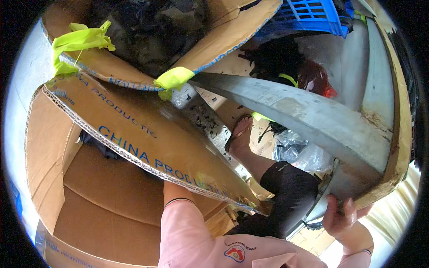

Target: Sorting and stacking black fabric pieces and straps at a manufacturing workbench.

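Observation:
My left arm reaches into an open brown cardboard box at the lower left. Only the wrist of my left hand shows, with a dark band on it; a raised cardboard flap hides the fingers. Inside that box, some dark cloth lies against the far side. My right hand is at the near edge of the grey table, thumb and fingers apart and bent, with nothing visible between them.
Another cardboard box at the top holds black material; yellow-green strips are tied at its corners. A blue plastic crate stands at the back right. Under the table are clear plastic, a dark red bag and my sandalled foot.

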Demonstrator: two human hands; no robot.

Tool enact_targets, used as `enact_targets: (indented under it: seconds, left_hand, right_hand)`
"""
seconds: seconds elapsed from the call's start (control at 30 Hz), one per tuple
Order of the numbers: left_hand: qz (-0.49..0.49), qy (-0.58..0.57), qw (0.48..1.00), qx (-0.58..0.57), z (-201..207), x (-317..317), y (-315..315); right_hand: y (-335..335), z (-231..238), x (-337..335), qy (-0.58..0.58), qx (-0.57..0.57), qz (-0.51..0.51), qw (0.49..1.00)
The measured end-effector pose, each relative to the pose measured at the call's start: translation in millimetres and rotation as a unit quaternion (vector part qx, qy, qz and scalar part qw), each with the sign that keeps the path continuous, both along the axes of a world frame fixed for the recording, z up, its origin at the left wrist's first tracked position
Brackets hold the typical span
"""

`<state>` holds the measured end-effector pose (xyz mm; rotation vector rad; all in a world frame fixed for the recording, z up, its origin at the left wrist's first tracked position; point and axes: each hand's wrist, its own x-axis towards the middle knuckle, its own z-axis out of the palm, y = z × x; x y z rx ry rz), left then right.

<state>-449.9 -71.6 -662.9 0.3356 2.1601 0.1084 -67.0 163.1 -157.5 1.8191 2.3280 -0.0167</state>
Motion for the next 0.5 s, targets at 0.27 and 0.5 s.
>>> enact_targets:
  seconds: [0.27, 0.5]
  left_hand:
    - [0.03, -0.002, 0.997, 0.067, 20.0, -13.9, 17.0]
    - [-0.027, -0.127, 0.978, 0.164, 20.7, 45.6, 107.0]
  right_hand:
    - [-0.8, -0.7, -0.3, -0.012, 0.14, 0.019, 0.99]
    - [18.8, 13.7, -14.5, 0.018, 0.016, -0.011, 1.0]
